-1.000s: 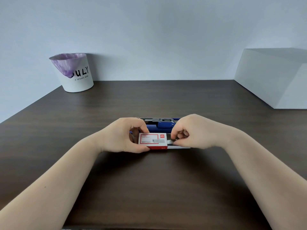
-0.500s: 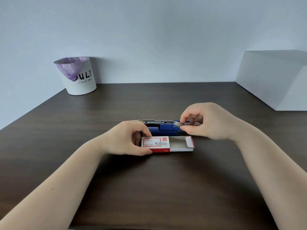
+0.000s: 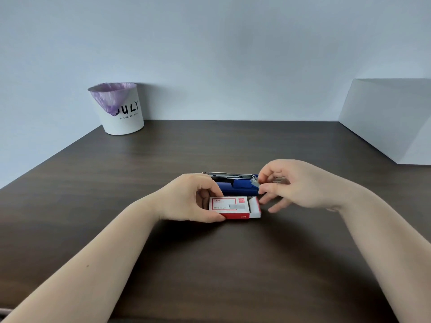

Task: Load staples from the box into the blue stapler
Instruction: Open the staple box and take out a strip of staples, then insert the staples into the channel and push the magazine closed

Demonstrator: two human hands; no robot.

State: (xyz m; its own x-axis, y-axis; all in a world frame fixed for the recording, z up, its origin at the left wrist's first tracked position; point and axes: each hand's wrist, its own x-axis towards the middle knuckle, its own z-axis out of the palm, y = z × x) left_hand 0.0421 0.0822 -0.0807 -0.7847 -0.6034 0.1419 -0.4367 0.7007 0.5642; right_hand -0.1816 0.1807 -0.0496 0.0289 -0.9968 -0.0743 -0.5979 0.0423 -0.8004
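A red and white staple box (image 3: 231, 207) lies on the dark table (image 3: 210, 264), its inner tray sticking out a little to the right. My left hand (image 3: 189, 198) holds the box's left end. Just behind it lies the blue stapler (image 3: 238, 185), opened, its metal rail along the far side. My right hand (image 3: 296, 184) hovers at the stapler's right end and pinches a thin silver strip of staples (image 3: 279, 180) between thumb and fingers. Lower fingers of that hand touch the tray's right end.
A white bin (image 3: 121, 110) with a purple liner stands at the table's far left corner. A large white box (image 3: 391, 120) sits at the far right edge. The wall runs along the table's back edge.
My right hand drew a staple strip out of the open tray and lifted it toward the stapler. The tray has since slid most of the way back into the box.
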